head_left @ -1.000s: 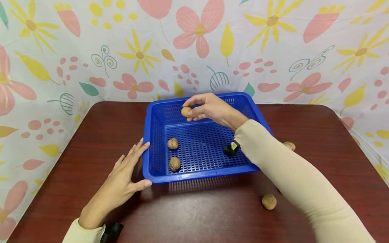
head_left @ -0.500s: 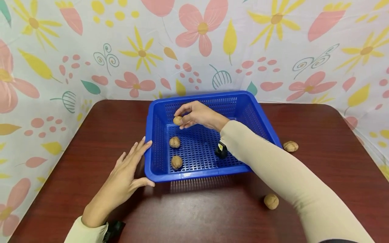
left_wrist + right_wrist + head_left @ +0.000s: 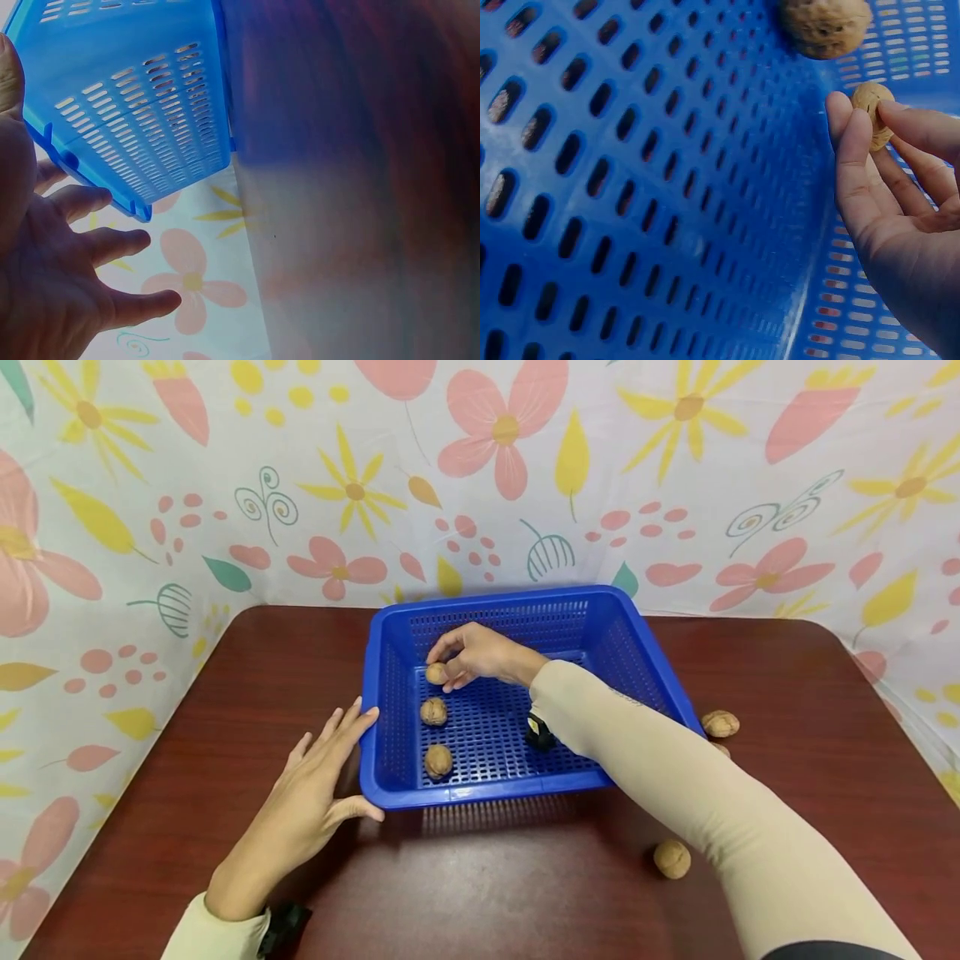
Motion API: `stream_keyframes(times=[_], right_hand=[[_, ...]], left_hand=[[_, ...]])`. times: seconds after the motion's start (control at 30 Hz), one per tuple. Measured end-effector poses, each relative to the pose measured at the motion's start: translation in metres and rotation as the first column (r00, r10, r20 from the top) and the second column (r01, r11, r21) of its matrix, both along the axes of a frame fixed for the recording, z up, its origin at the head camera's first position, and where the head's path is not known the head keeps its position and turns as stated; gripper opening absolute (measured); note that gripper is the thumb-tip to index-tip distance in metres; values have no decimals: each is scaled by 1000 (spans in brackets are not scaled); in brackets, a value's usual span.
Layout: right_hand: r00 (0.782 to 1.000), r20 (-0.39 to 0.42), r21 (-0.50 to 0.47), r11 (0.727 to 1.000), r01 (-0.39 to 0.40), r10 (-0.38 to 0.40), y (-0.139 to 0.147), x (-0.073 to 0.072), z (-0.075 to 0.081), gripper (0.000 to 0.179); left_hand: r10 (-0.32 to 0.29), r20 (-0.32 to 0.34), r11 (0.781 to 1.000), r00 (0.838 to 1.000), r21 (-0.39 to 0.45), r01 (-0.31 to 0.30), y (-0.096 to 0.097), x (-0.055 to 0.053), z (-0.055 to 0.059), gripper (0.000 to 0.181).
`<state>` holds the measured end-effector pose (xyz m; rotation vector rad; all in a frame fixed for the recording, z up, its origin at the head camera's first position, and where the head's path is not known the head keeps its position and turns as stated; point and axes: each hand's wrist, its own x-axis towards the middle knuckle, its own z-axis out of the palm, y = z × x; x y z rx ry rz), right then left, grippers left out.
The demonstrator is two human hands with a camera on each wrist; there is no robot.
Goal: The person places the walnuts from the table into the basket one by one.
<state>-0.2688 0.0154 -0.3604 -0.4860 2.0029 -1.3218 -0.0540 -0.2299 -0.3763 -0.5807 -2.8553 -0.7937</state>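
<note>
A blue plastic basket (image 3: pixel 487 789) with slotted walls stands on the table. Inside it, my right hand (image 3: pixel 480 656) pinches a walnut (image 3: pixel 435 673) between thumb and fingers, near the far left corner. The right wrist view shows the same walnut (image 3: pixel 871 105) at the fingertips, with another walnut (image 3: pixel 826 26) close by. Along the basket's left side lie a middle walnut (image 3: pixel 433 712) and a front walnut (image 3: pixel 438 762). My left hand (image 3: pixel 300 806) touches the left rim with extended fingers, the thumb at the front corner; its spread fingers also show in the left wrist view.
Right of the basket, one walnut (image 3: pixel 720 723) lies on the dark red table (image 3: pixel 480 893), with another partly hidden behind the sleeve. A further walnut (image 3: pixel 672 858) is nearer the front. A flowered cloth (image 3: pixel 480 485) hangs behind the table.
My right hand has moved left and down into the basket with its walnut, nearing the two walnuts there. The left hand stays at the rim. The view has shifted slightly.
</note>
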Motion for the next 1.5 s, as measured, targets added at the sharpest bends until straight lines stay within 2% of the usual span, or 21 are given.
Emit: stream_keyframes(times=[0.27, 0.63, 0.83, 1.03, 1.17, 1.37, 1.5], right_hand=[[1000, -23, 40, 999, -1, 2, -4, 0, -4, 32], [1000, -27, 27, 1000, 8, -8, -10, -1, -11, 33], [1000, -16, 44, 999, -5, 6, -8, -2, -7, 37], [998, -24, 102, 994, -51, 53, 1, -3, 7, 43], [995, -44, 126, 989, -83, 89, 17, 1, 23, 44], [985, -128, 116, 988, -102, 116, 59, 11, 58, 40], [978, -191, 92, 993, -68, 85, 97, 23, 81, 37]], left_hand=[[-2, 10, 1000, 1000, 12, 2, 0, 0, 1, 101], [3, 22, 1000, 1000, 16, -3, -1, 0, 1, 101], [-2, 26, 1000, 1000, 19, 2, -1, 1, 1, 100], [-6, 39, 999, 999, 37, 5, -1, 1, 1, 100], [-12, 39, 999, 999, 46, 10, -1, 0, 1, 101], [-6, 43, 999, 999, 48, 4, 0, 2, 1, 102], [-1, 52, 999, 999, 53, -2, 0, 2, 1, 102]])
